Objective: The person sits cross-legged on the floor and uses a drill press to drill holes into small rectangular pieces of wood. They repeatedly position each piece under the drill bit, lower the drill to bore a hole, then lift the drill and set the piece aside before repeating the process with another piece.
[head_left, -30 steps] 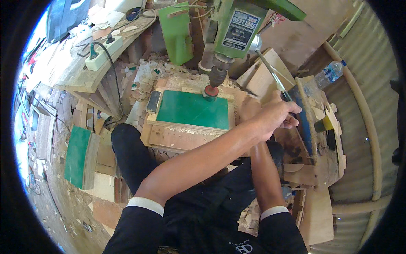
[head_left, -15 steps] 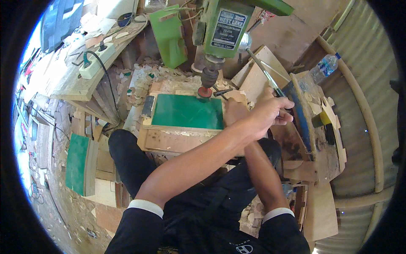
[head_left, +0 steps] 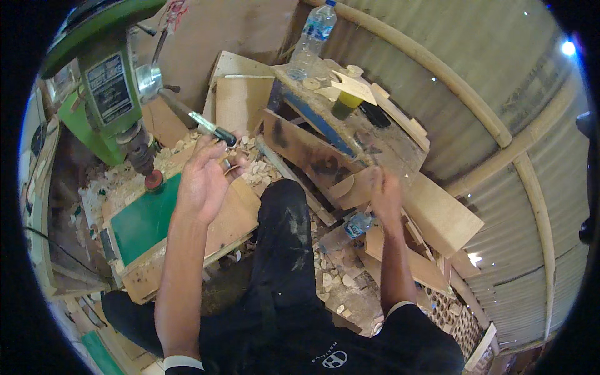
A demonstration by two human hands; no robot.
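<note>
My left hand is beside the black-ended lever of a green drill press. Its palm faces up and its fingers are apart, loosely curled, with the fingertips close against the lever; whether they touch it is unclear. Below the chuck, a round red cutter stands at the far edge of a green-faced board on the wooden work table. Off to the right, my right hand is raised at a curved plywood piece by a blue-edged bench. Motion smears its fingers, and anything in them cannot be made out.
On the blue-edged bench stand a clear water bottle and a yellow-green cup. Another bottle lies below, between my knee and right forearm. Wood chips litter the floor. Corrugated sheeting walls the right side.
The view has swung right. My right hand has left the green board near the cutter and moved right to the plywood piece. My left hand stays by the lever.
</note>
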